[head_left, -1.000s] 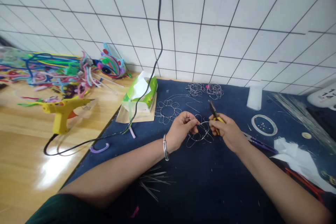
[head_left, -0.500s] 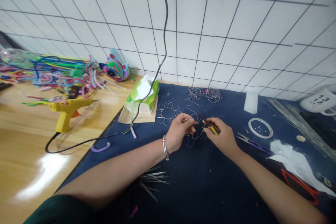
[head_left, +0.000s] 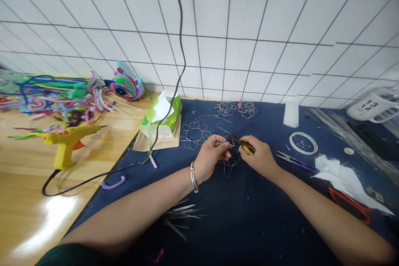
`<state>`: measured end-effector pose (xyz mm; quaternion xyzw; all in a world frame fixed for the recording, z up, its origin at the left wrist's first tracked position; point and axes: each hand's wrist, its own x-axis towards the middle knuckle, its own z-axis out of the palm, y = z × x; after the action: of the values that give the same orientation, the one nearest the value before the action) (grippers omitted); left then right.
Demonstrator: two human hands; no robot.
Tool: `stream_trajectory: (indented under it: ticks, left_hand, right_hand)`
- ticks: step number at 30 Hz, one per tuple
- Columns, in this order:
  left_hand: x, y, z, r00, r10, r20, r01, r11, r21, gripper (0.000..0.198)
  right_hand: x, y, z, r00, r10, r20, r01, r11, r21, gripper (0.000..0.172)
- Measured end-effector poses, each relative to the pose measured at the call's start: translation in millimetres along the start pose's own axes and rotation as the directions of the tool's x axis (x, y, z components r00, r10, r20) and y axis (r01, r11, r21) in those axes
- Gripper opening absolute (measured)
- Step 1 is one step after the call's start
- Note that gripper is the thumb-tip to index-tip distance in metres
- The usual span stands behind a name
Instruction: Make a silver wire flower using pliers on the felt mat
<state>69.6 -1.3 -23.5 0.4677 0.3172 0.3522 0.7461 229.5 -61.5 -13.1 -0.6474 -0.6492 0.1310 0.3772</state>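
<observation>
My left hand (head_left: 215, 152) pinches a looped wire flower (head_left: 229, 169), whose thin petals hang below the fingers. Closed around yellow-handled pliers (head_left: 248, 148), my right hand (head_left: 259, 154) holds them with the dark jaws pointing left, close to the left fingertips. Whether the jaws touch the wire I cannot tell. A finished-looking wire flower ring (head_left: 195, 134) lies flat just behind my left hand. Farther back, near the wall, are more wire flowers (head_left: 236, 109) with a small pink spot among them.
At left are a yellow glue gun (head_left: 67, 141), colourful pipe cleaners (head_left: 59, 91) and a tissue pack (head_left: 162, 117). To the right lie a bead dish (head_left: 291, 138), purple snips (head_left: 297, 162), red-handled scissors (head_left: 349, 203) and a mug (head_left: 372, 106). Cut wires (head_left: 182, 212) lie in front.
The pliers have moved left, bringing their jaws nearer the fingertips of my left hand. The camera view has shifted slightly. My left hand keeps its pinch on the wire flower.
</observation>
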Motion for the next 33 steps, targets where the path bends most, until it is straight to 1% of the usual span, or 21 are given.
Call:
stream_trajectory:
  ticks: [3, 5, 7, 9, 12, 15, 19, 22, 28, 30, 33]
  left_hand:
    - [-0.4, 1.0, 1.7, 0.994, 0.105, -0.003, -0.103, 0.986, 0.128, 0.022]
    - [-0.9, 2.0, 2.7, 0.986, 0.165, 0.016, -0.165, 0.964, 0.209, 0.027]
    - [-1.2, 2.4, 3.4, 0.980, 0.191, 0.054, -0.199, 0.943, 0.268, 0.029]
    - [-1.2, 1.9, 3.9, 0.978, 0.190, 0.090, -0.208, 0.930, 0.302, 0.028]
    - [-0.8, 0.1, 4.4, 0.979, 0.173, 0.110, -0.200, 0.922, 0.330, 0.027]
    - [-0.2, -1.1, 4.8, 0.982, 0.151, 0.117, -0.182, 0.923, 0.339, 0.027]
    - [-0.6, -1.0, 5.3, 0.985, 0.108, 0.136, -0.150, 0.926, 0.347, 0.022]
    - [-1.7, -0.5, 6.0, 0.988, 0.083, 0.129, -0.124, 0.927, 0.353, 0.019]
    - [-4.2, 1.5, 8.6, 0.995, 0.056, 0.088, -0.081, 0.945, 0.316, 0.014]
    - [-4.8, 2.7, 9.3, 0.995, 0.043, 0.089, -0.069, 0.948, 0.312, 0.012]
    - [-5.4, 4.1, 9.3, 0.994, 0.035, 0.108, -0.067, 0.947, 0.315, 0.010]
  right_hand:
    - [1.7, -2.0, -6.4, 0.999, -0.025, 0.023, 0.025, 1.000, 0.011, 0.023]
    - [2.9, -3.5, -11.4, 0.998, -0.051, 0.031, 0.050, 0.999, 0.008, 0.023]
    - [4.0, -4.6, -15.9, 0.998, -0.062, 0.023, 0.062, 0.998, 0.006, 0.024]
    - [5.1, -5.1, -19.1, 0.997, -0.071, 0.011, 0.070, 0.997, 0.011, 0.023]
    - [7.1, -5.0, -21.8, 0.995, -0.094, 0.022, 0.094, 0.995, 0.022, 0.023]
    - [8.9, -5.1, -23.9, 0.992, -0.111, 0.058, 0.110, 0.994, 0.023, 0.022]
    - [9.9, -7.7, -28.0, 0.988, -0.117, 0.098, 0.117, 0.993, 0.004, 0.021]
    - [9.9, -10.7, -30.9, 0.986, -0.100, 0.131, 0.100, 0.995, 0.005, 0.020]
    - [10.9, -11.6, -32.2, 0.988, -0.036, 0.147, 0.032, 0.999, 0.032, 0.020]
    - [11.3, -11.3, -32.5, 0.987, -0.016, 0.161, 0.008, 0.999, 0.049, 0.020]
    - [11.9, -12.6, -33.4, 0.985, -0.014, 0.171, 0.007, 0.999, 0.042, 0.020]
